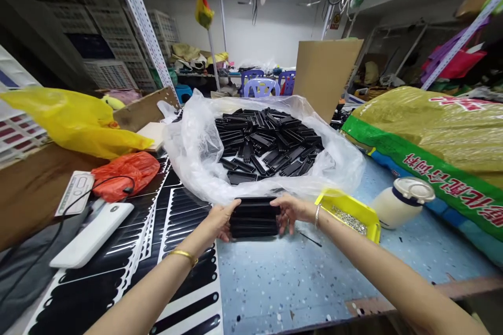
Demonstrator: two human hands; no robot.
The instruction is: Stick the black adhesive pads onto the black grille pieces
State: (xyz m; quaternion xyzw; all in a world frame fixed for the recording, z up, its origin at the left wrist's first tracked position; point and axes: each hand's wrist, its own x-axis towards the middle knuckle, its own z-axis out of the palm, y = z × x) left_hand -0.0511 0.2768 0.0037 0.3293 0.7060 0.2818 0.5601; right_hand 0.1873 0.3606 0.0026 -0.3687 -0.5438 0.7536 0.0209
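A block of black plastic strips [254, 218], lined up side by side, is held just above the blue table. My left hand [223, 222] grips its left end, thumb on top and fingers curled at the side. At the right end, my right hand [290, 211] closes on the same block with its thumb along the upper edge. Directly beyond lies a clear plastic bag [196, 154], spread wide around a heap of loose black plastic pieces [271, 141]. A thin black stick [311, 239] rests on the table by my right hand.
Right of my hands are a yellow tray [369, 214] of small metal parts, a cream lidded jar [396, 204] and a large sack [432, 136]. On the left lie sheets of black strips [184, 220], a white power bank [92, 235] and a red plastic bag [126, 175].
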